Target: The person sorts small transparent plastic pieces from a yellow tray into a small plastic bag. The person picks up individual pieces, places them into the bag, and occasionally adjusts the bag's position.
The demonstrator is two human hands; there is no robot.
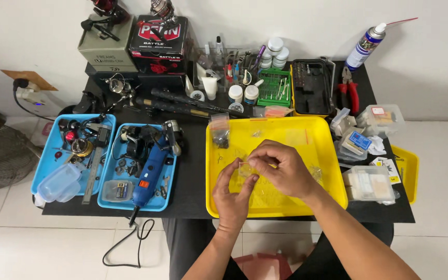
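Note:
Both my hands are over a yellow tray [296, 129] on a black table. My left hand [233, 194] and my right hand [281, 168] meet at the fingertips and pinch a small clear plastic bag [245, 168] between them. What is inside the bag is too small to tell. Another small clear bag with dark parts [219, 131] lies at the tray's far left corner. More clear bags lie flat on the tray under my hands.
Two blue trays [109, 179] at left hold reel parts, a blue power tool [149, 173] and a ruler. Boxes, jars, a green parts case [275, 87], red pliers [349, 93] and a spray can [365, 45] line the back. Clear plastic boxes [369, 184] sit at right.

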